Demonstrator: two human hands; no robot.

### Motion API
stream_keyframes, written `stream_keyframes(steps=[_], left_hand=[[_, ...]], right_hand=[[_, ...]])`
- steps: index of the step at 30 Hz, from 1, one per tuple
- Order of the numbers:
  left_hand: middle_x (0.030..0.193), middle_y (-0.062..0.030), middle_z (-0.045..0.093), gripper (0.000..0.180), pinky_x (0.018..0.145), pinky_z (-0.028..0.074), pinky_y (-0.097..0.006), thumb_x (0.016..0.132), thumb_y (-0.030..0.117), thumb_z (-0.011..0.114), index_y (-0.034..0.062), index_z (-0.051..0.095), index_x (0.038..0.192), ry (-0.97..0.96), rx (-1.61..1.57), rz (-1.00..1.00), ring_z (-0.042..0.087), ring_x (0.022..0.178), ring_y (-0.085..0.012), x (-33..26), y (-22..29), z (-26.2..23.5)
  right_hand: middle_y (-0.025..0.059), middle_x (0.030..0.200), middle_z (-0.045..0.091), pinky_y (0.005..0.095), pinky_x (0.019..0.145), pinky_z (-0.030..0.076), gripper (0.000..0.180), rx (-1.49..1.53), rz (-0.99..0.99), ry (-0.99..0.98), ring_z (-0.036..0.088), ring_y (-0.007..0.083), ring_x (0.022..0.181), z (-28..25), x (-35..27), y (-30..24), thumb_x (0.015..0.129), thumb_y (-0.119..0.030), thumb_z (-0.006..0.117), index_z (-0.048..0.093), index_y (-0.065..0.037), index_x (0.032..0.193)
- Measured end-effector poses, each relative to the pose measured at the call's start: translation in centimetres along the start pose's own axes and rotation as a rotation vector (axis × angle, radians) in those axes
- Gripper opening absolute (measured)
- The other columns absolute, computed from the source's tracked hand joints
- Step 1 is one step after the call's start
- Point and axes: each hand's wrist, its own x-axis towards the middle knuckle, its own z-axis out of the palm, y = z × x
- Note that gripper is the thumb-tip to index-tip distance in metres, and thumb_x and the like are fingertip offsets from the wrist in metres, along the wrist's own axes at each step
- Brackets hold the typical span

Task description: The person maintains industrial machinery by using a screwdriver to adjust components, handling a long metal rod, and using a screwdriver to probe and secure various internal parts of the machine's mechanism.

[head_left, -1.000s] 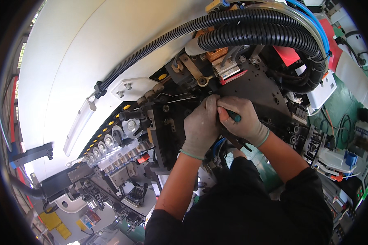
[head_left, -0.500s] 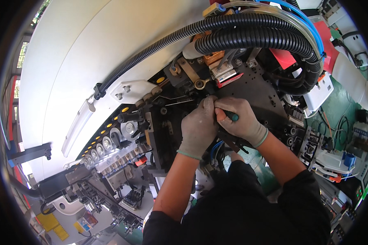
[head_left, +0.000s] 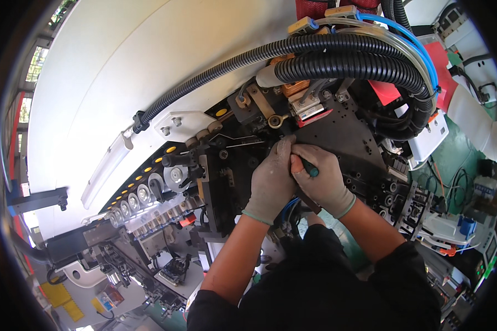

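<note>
Both of my hands wear thin grey gloves and meet over the dark metal plate of a machine [head_left: 345,138]. My right hand [head_left: 323,179] is closed around a tool with a rounded dark green handle [head_left: 311,169], and its bare thumb shows through the glove. The tool's working end is hidden by the hands. Pressed against it on the left, my left hand [head_left: 273,179] has its fingers closed and pointing at the machine. What it grips, if anything, is out of sight. Just beyond the fingertips sits a brass-coloured ring on a rod end [head_left: 275,121].
Thick black corrugated hoses [head_left: 348,66] and blue tubing [head_left: 425,47] arch over the far side. A large white cover [head_left: 121,71] fills the left, with a row of clear round discs [head_left: 143,194] below it. Metal blocks [head_left: 411,209] stand at the right.
The whole view has shifted slightly. My hands stay together at the same spot on the machine, with the green handle still in the right one.
</note>
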Motion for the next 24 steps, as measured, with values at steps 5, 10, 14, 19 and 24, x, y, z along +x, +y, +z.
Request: stream_keyframes(steps=[5,10,14,19,24], left_hand=[[0.136,-0.0203,0.065,0.055,0.094,0.059,-0.045,0.093,0.007,0.07,0.0083,0.053,0.144,-0.005,-0.049,-0.005,0.068,0.118,-0.0421,0.3,0.4,0.1],[0.14,-0.0239,0.062,0.057,0.096,0.059,-0.047,0.095,0.008,0.068,0.006,0.048,0.149,-0.042,-0.048,-0.073,0.067,0.12,-0.0456,0.7,1.1,0.3],[0.142,-0.0288,0.058,0.063,0.103,0.055,-0.047,0.092,0.005,0.072,0.0016,0.046,0.15,0.067,-0.106,-0.122,0.061,0.128,-0.047,0.3,0.8,0.7],[0.138,-0.0279,0.061,0.064,0.102,0.055,-0.049,0.092,0.006,0.07,0.0008,0.045,0.15,-0.007,-0.154,0.096,0.062,0.123,-0.0488,-0.2,-0.5,0.4],[0.138,-0.0245,0.061,0.057,0.109,0.05,-0.045,0.091,0.002,0.071,-0.0005,0.051,0.144,-0.047,-0.284,0.069,0.06,0.13,-0.0431,0.3,-0.7,0.8]], right_hand=[[0.0235,0.111,0.074,0.0411,0.089,0.057,0.027,0.1,0.041,-0.022,0.072,0.0404,0.1,-0.4,-0.3,0.5,0.099,-0.013,0.07,0.071,0.003,0.12],[0.0217,0.112,0.075,0.0359,0.092,0.056,0.027,0.382,0.198,-0.038,0.074,0.0298,0.102,-0.7,-0.2,2.1,0.102,-0.014,0.069,0.071,0.004,0.123],[0.021,0.109,0.075,0.0358,0.09,0.056,0.026,0.374,0.178,-0.055,0.074,0.0305,0.099,0.4,0.7,0.9,0.101,-0.013,0.069,0.071,0.004,0.121],[0.0221,0.105,0.073,0.0415,0.088,0.057,0.025,0.172,0.063,-0.036,0.071,0.042,0.097,-0.6,-0.5,-0.4,0.098,-0.012,0.069,0.071,0.003,0.117],[0.0227,0.108,0.074,0.0461,0.09,0.057,0.026,0.002,0.02,0.005,0.071,0.0444,0.102,-0.7,-0.5,-0.2,0.097,-0.015,0.07,0.072,0.002,0.117]])
